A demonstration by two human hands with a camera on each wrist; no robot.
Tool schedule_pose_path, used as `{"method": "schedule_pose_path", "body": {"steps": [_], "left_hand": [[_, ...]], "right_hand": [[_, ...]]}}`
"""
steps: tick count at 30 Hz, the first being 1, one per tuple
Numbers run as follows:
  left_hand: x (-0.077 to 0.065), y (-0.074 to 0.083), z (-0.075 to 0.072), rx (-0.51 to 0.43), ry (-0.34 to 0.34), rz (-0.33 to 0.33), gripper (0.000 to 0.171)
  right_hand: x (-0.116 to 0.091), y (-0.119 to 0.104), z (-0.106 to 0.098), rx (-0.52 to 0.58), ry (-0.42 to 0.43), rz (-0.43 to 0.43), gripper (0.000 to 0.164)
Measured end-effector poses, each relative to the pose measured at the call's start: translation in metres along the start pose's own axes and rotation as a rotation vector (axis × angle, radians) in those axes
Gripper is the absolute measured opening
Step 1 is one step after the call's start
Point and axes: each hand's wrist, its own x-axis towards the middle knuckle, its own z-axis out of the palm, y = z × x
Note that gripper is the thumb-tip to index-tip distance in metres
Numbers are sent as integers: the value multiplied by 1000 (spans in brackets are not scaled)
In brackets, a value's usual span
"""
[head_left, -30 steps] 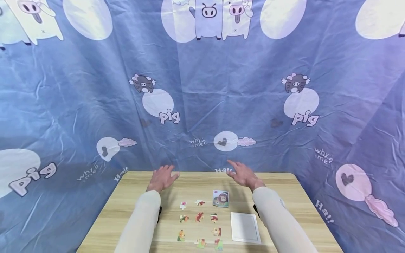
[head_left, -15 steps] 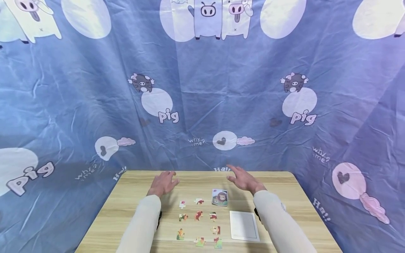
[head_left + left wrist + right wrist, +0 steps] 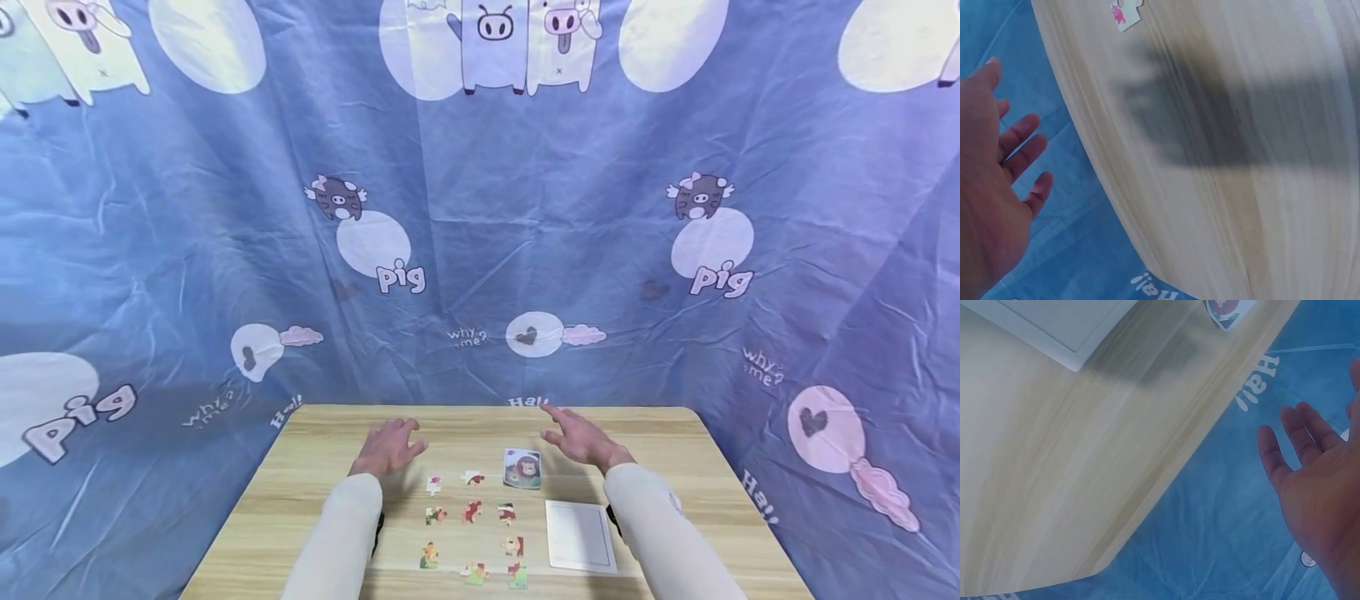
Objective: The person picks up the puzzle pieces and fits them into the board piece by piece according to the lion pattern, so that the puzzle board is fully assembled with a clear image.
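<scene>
My left hand [image 3: 388,447] hovers above the table's far left part, its fingers loosely bent and holding nothing. Across from it, my right hand [image 3: 580,437] is held in the air with fingers spread, also holding nothing. Between and below them lie several loose jigsaw pieces, among them a red one [image 3: 472,512], a pink-and-white one [image 3: 434,484] nearest my left hand, and a green one [image 3: 517,575] at the front. A small lion picture card [image 3: 522,468] lies nearest my right hand. The white puzzle tray [image 3: 581,537] sits beside my right forearm.
The wooden table [image 3: 300,500] has its far edge against a blue curtain [image 3: 480,250] printed with pigs. In the left wrist view, a hand's blurred shadow falls on the tabletop [image 3: 1285,219]. The tray's corner [image 3: 1075,359] shows in the right wrist view.
Both hands have come down and slightly back toward me from the table's far edge. The puzzle pieces, card and tray stay where they were.
</scene>
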Motion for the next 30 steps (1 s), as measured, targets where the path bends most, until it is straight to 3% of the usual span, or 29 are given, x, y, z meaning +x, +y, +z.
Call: {"method": "schedule_pose_path", "body": {"steps": [18,30], "left_hand": [[-16,-5,21,-64,-59,-55,46],[-24,-3,31,-47,-55,-26,44]], "right_hand": [[-17,14,18,70,-13,10,58],[-27,25,27,109,-21,53,60]]}}
